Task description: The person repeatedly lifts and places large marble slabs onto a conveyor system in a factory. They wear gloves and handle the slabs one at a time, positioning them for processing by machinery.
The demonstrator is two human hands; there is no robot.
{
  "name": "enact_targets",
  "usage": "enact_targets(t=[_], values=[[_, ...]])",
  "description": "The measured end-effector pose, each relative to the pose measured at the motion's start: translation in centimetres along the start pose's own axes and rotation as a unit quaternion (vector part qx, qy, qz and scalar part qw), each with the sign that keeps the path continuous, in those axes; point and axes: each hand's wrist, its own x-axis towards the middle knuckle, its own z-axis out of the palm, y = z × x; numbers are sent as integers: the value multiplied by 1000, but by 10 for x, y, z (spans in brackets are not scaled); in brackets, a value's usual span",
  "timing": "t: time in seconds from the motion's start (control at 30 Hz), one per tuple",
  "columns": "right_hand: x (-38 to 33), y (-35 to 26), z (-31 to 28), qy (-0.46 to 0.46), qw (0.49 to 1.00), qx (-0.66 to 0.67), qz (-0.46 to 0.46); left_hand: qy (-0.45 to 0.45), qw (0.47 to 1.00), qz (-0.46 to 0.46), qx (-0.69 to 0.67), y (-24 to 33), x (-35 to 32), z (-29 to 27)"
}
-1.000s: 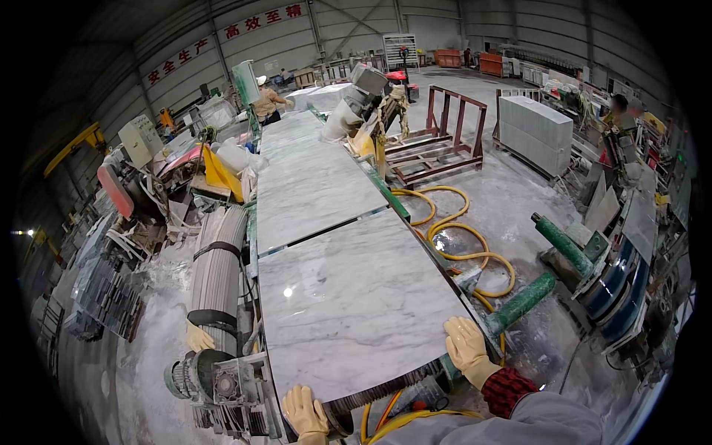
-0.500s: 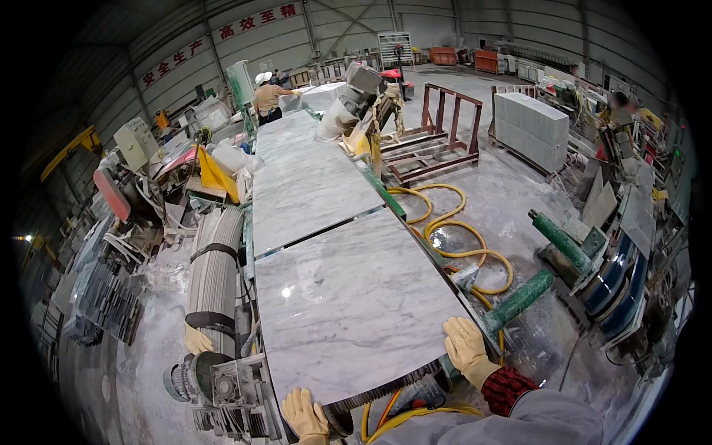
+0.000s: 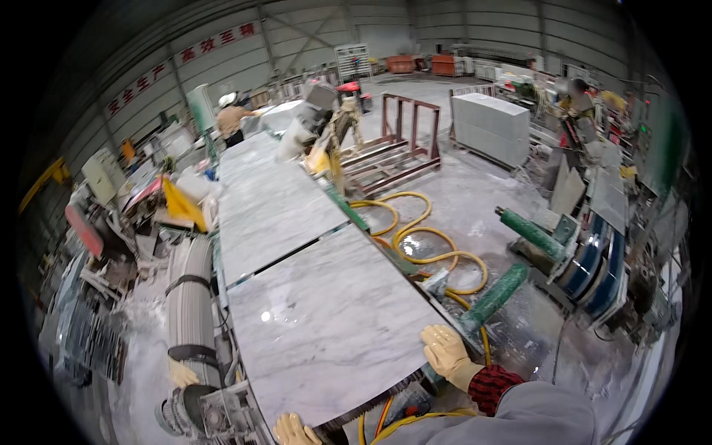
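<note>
A polished white marble slab with grey veins lies flat on a long conveyor in front of me. Beyond it, across a narrow dark gap, lies a second marble slab. My left hand, in a cream rubber glove, rests at the near left corner of the closer slab, fingers stretched out; the picture's lower edge cuts it off. At the near right corner, my right hand, gloved alike, lays extended fingers over the slab's edge. Its thumb is hard to make out. Beneath the near edge runs a dark ridged roller.
Left of the conveyor are a grey ribbed cylinder, a cream glove and a motor. Right lie looped yellow hoses and green rollers. A person stands at the far end; another is at right.
My view has turned to the right, so the scene sits farther left in the picture. Both hands stay at the slab's near corners; my left hand now shows less.
</note>
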Motion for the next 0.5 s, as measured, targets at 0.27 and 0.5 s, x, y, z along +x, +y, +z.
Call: enact_targets(t=[0.27, 0.5], values=[[11, -10, -16, 19, 1000, -5, -19, 38, 999, 32, -18, 7, 7, -7], [-2, -5, -9, -19, 1000, 25, 4, 29, 999, 25, -12, 4, -2, -6]])
